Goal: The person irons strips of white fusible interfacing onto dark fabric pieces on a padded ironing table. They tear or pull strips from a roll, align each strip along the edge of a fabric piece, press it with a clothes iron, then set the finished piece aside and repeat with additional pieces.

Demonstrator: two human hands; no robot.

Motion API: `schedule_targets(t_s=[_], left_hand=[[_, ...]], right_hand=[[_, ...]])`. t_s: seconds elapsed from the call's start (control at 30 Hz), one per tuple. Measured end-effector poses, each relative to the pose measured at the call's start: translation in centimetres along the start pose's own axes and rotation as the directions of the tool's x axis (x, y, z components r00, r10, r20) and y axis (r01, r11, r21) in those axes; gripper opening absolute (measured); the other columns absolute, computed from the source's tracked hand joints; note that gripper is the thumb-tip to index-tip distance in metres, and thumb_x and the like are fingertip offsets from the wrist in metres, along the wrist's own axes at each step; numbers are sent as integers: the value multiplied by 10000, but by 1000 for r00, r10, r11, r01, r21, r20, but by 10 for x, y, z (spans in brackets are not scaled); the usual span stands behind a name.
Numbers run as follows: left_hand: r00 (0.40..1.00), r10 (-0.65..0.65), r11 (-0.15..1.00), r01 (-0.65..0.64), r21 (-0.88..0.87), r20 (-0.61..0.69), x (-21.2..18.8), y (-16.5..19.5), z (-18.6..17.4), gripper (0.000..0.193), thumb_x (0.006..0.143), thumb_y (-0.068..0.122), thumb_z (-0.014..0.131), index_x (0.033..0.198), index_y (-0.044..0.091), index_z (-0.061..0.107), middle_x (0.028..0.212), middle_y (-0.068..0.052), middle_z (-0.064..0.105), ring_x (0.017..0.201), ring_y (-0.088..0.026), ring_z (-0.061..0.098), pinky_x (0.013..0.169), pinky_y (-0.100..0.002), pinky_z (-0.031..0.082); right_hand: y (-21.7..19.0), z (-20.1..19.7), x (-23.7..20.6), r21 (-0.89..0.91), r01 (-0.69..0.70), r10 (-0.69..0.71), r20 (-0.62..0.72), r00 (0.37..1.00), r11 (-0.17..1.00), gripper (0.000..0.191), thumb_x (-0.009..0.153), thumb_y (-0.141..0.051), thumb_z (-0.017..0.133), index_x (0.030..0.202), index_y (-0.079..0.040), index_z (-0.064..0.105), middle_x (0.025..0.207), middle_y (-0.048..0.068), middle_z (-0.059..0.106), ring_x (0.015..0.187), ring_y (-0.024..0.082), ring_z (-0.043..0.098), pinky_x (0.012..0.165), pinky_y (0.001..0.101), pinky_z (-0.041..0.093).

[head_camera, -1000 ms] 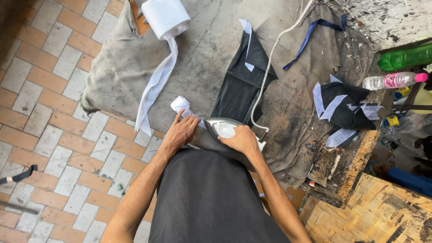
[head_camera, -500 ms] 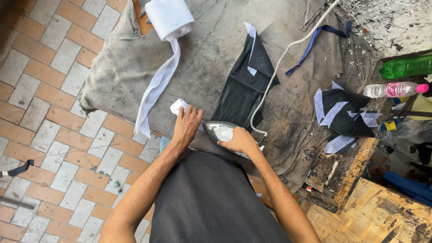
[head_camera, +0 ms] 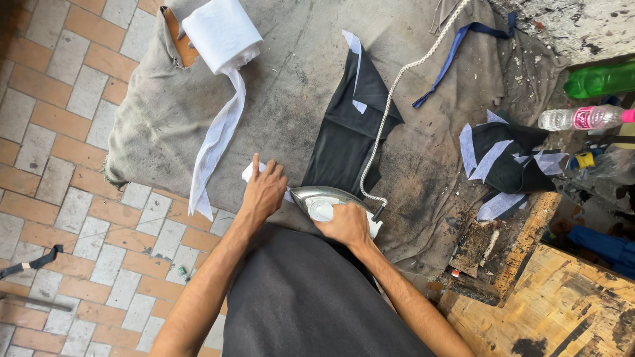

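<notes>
- The right hand (head_camera: 345,225) has its grip clenched on the iron (head_camera: 324,200), nose pointing left toward the other hand.
- The left hand (head_camera: 264,192), grip released, presses flat on the white strip (head_camera: 250,173) just left of the iron.
- Beyond the iron, the black cloth (head_camera: 350,135) runs lengthwise away across the surface (head_camera: 291,79).

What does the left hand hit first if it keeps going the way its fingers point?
Probably only bare grey cloth: the left hand, resting on a white strip, points up the board, between the hanging white tape and the black fabric piece.
</notes>
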State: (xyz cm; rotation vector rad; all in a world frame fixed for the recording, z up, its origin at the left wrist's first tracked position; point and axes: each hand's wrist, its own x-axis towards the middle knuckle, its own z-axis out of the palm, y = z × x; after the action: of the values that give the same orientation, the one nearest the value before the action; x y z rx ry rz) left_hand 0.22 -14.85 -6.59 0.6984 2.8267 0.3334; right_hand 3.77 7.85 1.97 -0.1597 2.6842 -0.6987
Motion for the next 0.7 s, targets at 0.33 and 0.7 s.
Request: schedule_targets(t_s=[0.33,0.7], left_hand=[[973,60,997,-50,50,-223,-8,-24,3,173,909,249,652,1075,198,659,1023,4,658,1109,-225,572,1020,-558,425],[996,82,996,-83,-31,-36,4,23,-39,300,1013,321,578,813,106,639,732,-50,693,878,-245,631,749,-454,471]], right_hand=[[9,6,4,7,-37,37,23,999,999,398,728,-426,809,739,-29,782,628,151,718,526,283,717,513,405,569],[15,5,0,15,-24,24,17,1000,1000,397,709,-423,828,754,-32,786,640,159,719,555,290,722,531,407,574]])
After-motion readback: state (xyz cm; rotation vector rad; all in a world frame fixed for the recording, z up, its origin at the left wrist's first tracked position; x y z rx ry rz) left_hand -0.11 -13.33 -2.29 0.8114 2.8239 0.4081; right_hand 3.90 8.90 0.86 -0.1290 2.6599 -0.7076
